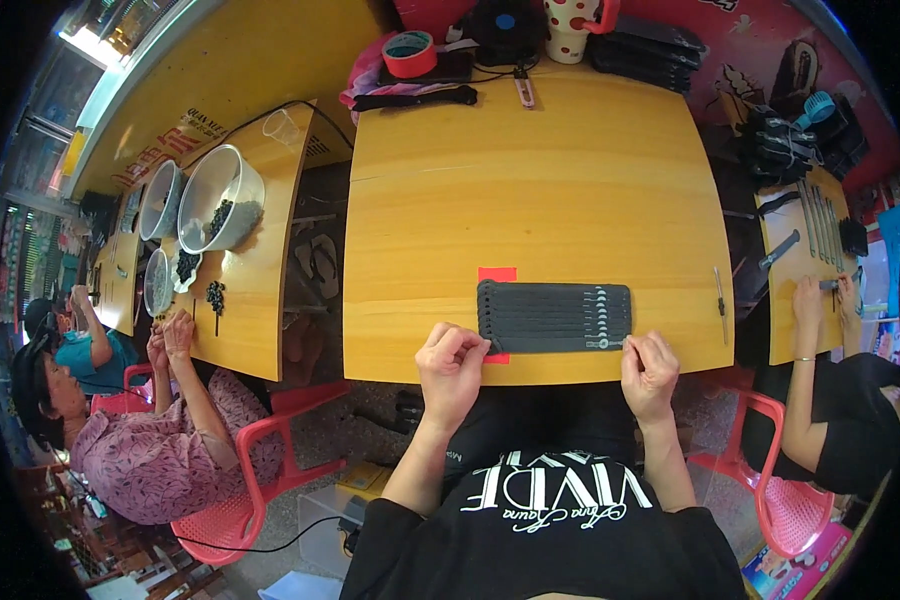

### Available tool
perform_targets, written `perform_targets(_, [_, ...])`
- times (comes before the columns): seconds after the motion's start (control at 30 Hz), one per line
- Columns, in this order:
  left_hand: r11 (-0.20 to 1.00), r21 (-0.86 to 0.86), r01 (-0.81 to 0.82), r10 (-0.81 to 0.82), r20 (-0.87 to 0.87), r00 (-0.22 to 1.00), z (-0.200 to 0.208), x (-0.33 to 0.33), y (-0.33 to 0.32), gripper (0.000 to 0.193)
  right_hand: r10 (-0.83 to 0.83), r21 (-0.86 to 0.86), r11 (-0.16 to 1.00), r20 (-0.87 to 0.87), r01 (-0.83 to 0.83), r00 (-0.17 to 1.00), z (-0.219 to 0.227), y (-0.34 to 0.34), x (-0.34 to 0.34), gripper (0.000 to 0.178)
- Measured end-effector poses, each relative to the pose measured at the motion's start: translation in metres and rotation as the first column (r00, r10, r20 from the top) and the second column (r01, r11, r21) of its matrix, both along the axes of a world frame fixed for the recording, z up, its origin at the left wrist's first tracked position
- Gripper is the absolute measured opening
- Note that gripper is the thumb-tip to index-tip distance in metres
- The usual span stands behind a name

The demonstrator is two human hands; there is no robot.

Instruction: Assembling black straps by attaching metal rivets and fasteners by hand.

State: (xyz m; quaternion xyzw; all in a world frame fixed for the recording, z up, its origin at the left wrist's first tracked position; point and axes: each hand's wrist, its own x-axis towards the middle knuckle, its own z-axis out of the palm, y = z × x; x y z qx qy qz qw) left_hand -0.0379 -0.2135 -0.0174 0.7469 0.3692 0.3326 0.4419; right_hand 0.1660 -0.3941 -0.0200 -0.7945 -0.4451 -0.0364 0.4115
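Several flat black straps [545, 315] lie side by side in a neat row near the front edge of the wooden table. Their left ends are rounded, and small white marks line up toward their right ends. Red tape [498, 273] shows on the tabletop beyond and below the left ends. My left hand [450, 370] is closed in a pinch at the left end of the nearest strap. At that strap's right end, my right hand [652, 375] pinches too, thumb against finger. The fingers partly hide both tips.
A thin pen-like tool [721, 305] lies at the table's right. At the back are a tape roll [409, 54], a snap-off cutter [524, 88], a dotted cup [568, 30] and black bundles [648, 52]. People work at side tables; plastic tubs [222, 200] stand on the left one.
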Motion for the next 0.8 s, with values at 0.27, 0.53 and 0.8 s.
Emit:
perform_targets(0.27, [0.955,0.293,0.045,-0.042,-0.018,0.999,0.008,0.002,-0.02,0.015,0.007,0.052,0.999,-0.152,0.001,0.988,-0.001,-0.002,0.005,0.008])
perform_targets(0.53, [0.887,0.443,0.131,-0.056,-0.179,0.982,0.007,-0.002,-0.004,0.014,0.004,0.084,0.996,-0.183,0.012,0.983,-0.001,0.0,0.001,0.011])
perform_targets(0.8, [0.856,0.474,0.206,-0.074,-0.283,0.956,0.011,-0.002,-0.001,0.015,-0.008,0.11,0.994,-0.171,0.027,0.985,-0.004,-0.002,0.003,0.01])
